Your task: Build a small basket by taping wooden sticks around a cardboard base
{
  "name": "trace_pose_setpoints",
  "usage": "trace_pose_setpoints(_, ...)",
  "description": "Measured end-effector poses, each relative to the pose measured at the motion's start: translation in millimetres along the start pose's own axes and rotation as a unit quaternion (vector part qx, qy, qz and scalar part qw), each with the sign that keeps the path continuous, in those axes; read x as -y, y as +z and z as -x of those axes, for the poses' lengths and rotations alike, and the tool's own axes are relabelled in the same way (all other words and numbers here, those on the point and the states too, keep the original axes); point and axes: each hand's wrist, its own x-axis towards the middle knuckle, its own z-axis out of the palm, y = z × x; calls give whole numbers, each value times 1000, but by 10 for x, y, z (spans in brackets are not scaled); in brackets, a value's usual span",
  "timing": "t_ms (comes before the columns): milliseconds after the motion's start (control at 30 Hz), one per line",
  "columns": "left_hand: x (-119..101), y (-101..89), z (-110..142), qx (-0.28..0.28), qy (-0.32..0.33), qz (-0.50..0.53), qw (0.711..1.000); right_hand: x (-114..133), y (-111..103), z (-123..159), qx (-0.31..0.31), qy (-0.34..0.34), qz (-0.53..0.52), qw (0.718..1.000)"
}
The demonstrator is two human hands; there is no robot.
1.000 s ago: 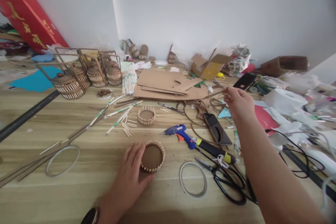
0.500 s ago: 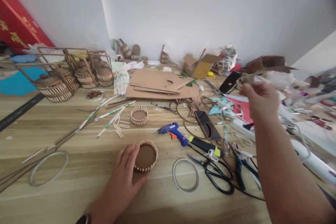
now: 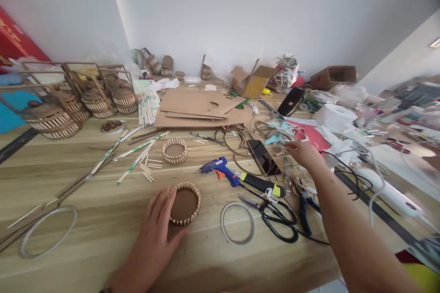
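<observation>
At the stick-rimmed dish (image 3: 185, 204) — left hand (image 3: 156, 226) palm-down, grip wide | right hand (image 3: 305, 154) outstretched — cannot tell grip

A: What is the left hand (image 3: 156, 222) doing?
B: It is touching a round stick-walled tray (image 3: 187, 203), which is sitting on the wooden table (image 3: 202, 261).
A: Where is the right hand (image 3: 304, 154) appearing?
B: Right of the phone (image 3: 264, 158); its grip is not showing clearly. A glue gun (image 3: 220, 165) is lying between both hands, scissors (image 3: 264, 209) beside a pale ring (image 3: 253, 226).

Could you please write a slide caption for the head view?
Left hand at the nearer stick-walled basket; right hand beyond the pliers, near a dark phone.
</observation>
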Motion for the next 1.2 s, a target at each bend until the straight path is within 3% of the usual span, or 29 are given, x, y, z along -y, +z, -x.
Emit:
trace_pose_setpoints(233, 11, 8, 1, -6, -9, 0, 1000, 169, -11, 188, 147, 13, -10, 989)
trace_pose_setpoints(400, 0, -3, -5, -7, -8, 5, 1000, 448, 114, 343, 185, 3, -29, 982)
trace_pose_setpoints(500, 12, 2, -6, -7, -8, 1, 1000, 555, 71, 380, 157, 0, -48, 986)
trace_pose_setpoints(667, -64, -72, -57, -11, 0, -29, 1000, 676, -286, 605, 37, -11, -116, 993)
trace_pose_setpoints(800, -325, -294, -49, -43, 62, -40, 996, 906, -536, 1074, -24, -29, -179, 983)
trace_pose_setpoints(933, -571, -525, 53, -129, 140, -75, 979, 1351, -559, 1629, -12, -81, -267, 960)
trace_pose_setpoints(1000, -609, -608, 60, -110, 188, -90, 972, 1575, -496, 1844, 45, -114, -303, 945)
trace_pose_setpoints(1100, -579, -686, -13, -19, 294, -40, 955, 1744, -375, 2042, 97, -131, -303, 939)
trace_pose_setpoints(1200, -525, -708, -65, 37, 281, 33, 958, 1662, -289, 2143, 127, -120, -273, 946)
